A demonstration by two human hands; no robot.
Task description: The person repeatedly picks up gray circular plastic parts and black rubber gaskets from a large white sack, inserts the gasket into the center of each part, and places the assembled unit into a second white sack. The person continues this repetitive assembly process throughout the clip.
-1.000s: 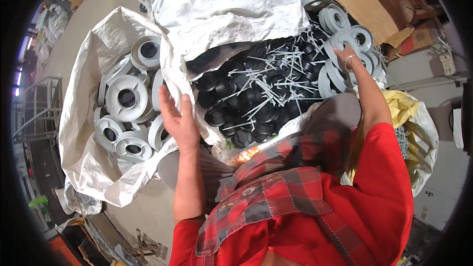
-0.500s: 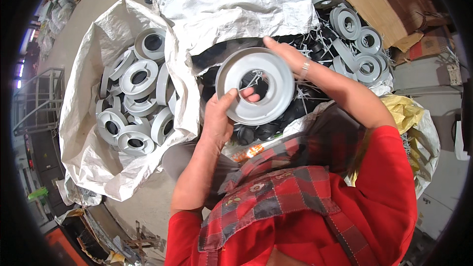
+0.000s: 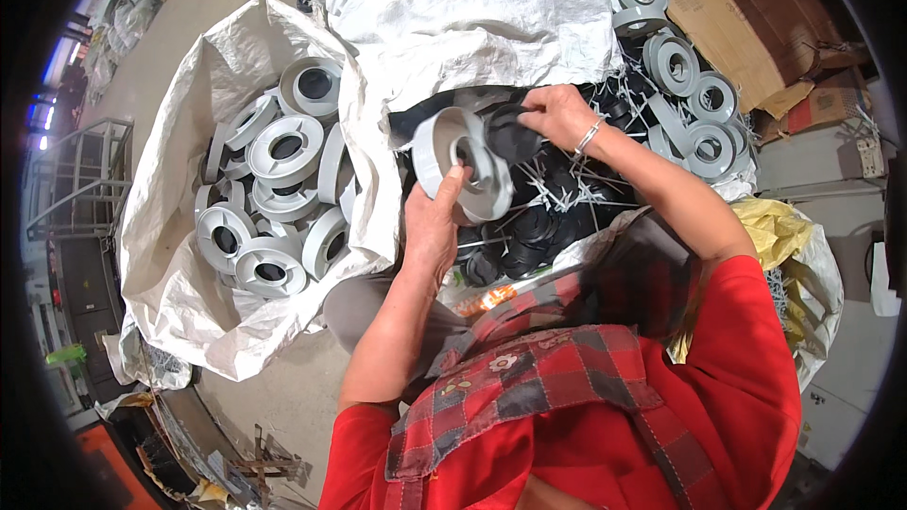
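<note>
A grey plastic flanged ring (image 3: 436, 146) is gripped at its inner edge by my left hand (image 3: 432, 229), the thumb at the centre hole. It stands tilted on its side, slightly smeared by motion. My right hand (image 3: 564, 117) pinches a dark round piece (image 3: 513, 135) close beside the ring's right edge; whether the two touch I cannot tell. Under both hands lies a heap of black round pieces (image 3: 531, 227) mixed with thin white-grey plastic sticks (image 3: 565, 191).
At left an open white woven sack (image 3: 179, 288) contains several grey rings (image 3: 285, 151). Another white sack (image 3: 463, 14) drapes across the far side. More grey rings (image 3: 675, 66) lie at right beside cardboard (image 3: 727, 28). A yellow bag (image 3: 770, 227) sits by my right elbow.
The ring has turned from facing up to standing on its side. My right hand has gone from open near the ring's far edge to pinching a dark round piece.
</note>
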